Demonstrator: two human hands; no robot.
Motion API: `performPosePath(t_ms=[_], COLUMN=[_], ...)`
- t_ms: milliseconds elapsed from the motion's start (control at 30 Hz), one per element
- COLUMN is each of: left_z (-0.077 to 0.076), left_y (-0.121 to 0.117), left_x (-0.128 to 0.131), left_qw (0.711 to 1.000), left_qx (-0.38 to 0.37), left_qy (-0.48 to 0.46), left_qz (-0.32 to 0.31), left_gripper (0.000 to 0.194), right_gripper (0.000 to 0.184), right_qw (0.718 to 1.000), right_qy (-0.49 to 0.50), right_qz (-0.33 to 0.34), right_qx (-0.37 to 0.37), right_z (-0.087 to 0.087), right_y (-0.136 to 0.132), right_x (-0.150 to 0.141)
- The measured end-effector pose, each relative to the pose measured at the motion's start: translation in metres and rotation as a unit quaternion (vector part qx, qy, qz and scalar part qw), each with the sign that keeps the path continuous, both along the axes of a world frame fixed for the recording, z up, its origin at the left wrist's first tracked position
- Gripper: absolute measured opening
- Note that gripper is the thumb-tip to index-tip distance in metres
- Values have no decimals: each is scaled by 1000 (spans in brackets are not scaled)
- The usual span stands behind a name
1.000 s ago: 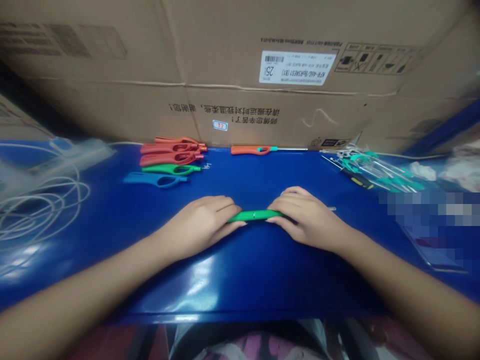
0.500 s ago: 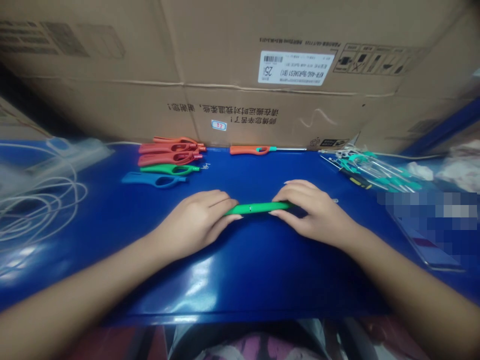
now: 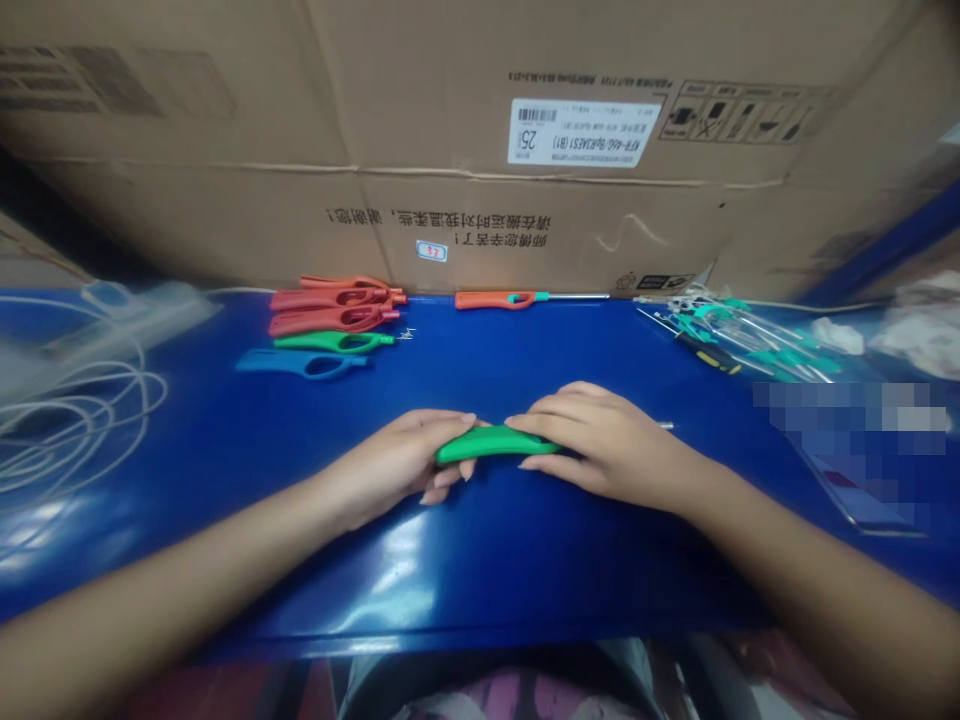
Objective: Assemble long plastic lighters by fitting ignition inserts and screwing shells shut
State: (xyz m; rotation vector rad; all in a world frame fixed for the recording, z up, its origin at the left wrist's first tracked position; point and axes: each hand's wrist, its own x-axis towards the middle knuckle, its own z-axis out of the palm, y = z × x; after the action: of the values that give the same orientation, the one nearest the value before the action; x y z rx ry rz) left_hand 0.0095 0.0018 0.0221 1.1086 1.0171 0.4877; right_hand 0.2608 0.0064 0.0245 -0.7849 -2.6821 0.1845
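Note:
Between my hands, above the blue tabletop, is a green stick lighter (image 3: 491, 443), lying about level. My left hand (image 3: 416, 452) is closed on the left end of its handle, thumb on top and fingertips showing underneath. My right hand (image 3: 600, 440) grips the right end, fingers over it and thumb below, hiding the trigger area. A short metal tip (image 3: 666, 426) shows past the right hand. Behind the left hand lie several lighter handles: red ones (image 3: 330, 320), a green one (image 3: 330, 342) and a blue one (image 3: 304, 363). An orange lighter (image 3: 487, 299) with a metal rod lies at the back.
At the back right are a pile of metal rods with teal parts (image 3: 772, 345) and a black-and-yellow screwdriver (image 3: 709, 354). A phone-like flat object (image 3: 862, 495) lies at right, partly pixelated. Coiled white cable (image 3: 82, 430) is at left. A cardboard box (image 3: 420, 110) stands behind.
The green lighter has been turned about its length, showing a broader side, and lowered slightly toward me. My left hand has rolled, so its thumb is now on top. My right hand has shifted left.

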Motion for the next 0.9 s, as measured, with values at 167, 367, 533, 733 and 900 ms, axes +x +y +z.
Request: performPosePath(t_ms=[167, 367, 533, 733, 900], left_z=[0, -8, -4, 0, -2], left_y=[-6, -6, 2, 10, 7], left_x=[-6, -15, -20, -27, -24], left_qw=[945, 811, 791, 795, 785], left_qx=[290, 514, 538, 541, 542], left_qy=[131, 180, 212, 203, 229], left_qz=[-78, -213, -199, -186, -194], left_gripper=[39, 34, 34, 33, 32], right_gripper=[29, 21, 23, 23, 23], right_qw=[999, 996, 998, 999, 999], right_qy=[33, 84, 60, -16, -23], right_qz=[5, 24, -8, -29, -22], right_qx=[12, 1, -8, 16, 31], right_z=[-3, -6, -2, 4, 4], right_y=[-2, -5, -3, 5, 4], right_x=[0, -1, -1, 13, 14])
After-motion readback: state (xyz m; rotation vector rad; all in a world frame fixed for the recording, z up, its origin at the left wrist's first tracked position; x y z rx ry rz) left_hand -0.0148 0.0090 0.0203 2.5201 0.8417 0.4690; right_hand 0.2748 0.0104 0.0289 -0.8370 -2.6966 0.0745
